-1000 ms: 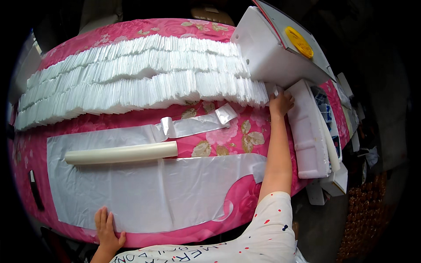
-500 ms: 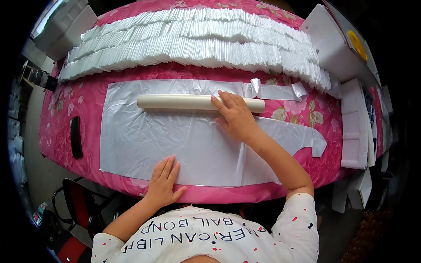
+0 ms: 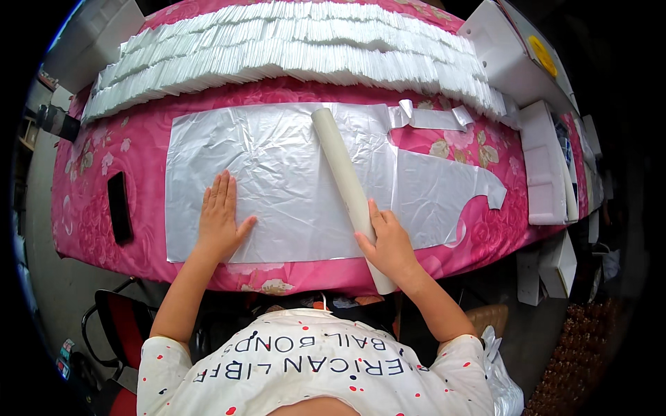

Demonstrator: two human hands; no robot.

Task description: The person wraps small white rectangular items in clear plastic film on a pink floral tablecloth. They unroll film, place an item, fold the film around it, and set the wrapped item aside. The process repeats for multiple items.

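Note:
A thin, silvery-white plastic sheet (image 3: 277,194) lies spread out and wrinkled on the table, with two strap-like parts at its right end around a curved cutout. My left hand (image 3: 220,222) rests flat on its left part, fingers stretched out and holding nothing. An off-white tube (image 3: 340,159) slants across the sheet, its far end near the sheet's back edge and its near end over the table's front edge. Around the tube's lower part my right hand (image 3: 390,244) is closed, thumb on the left side.
Long rows of folded white plastic (image 3: 277,59) line the back of the pink flowered tablecloth (image 3: 146,159). A black oblong object (image 3: 119,208) lies at the left. White foam boxes (image 3: 544,166) stand at the right, and a chair (image 3: 121,312) is at the lower left.
The tube has turned from lying crosswise to pointing toward me. My right hand has come nearer and now grips it. My left hand has slid farther left and forward over the sheet.

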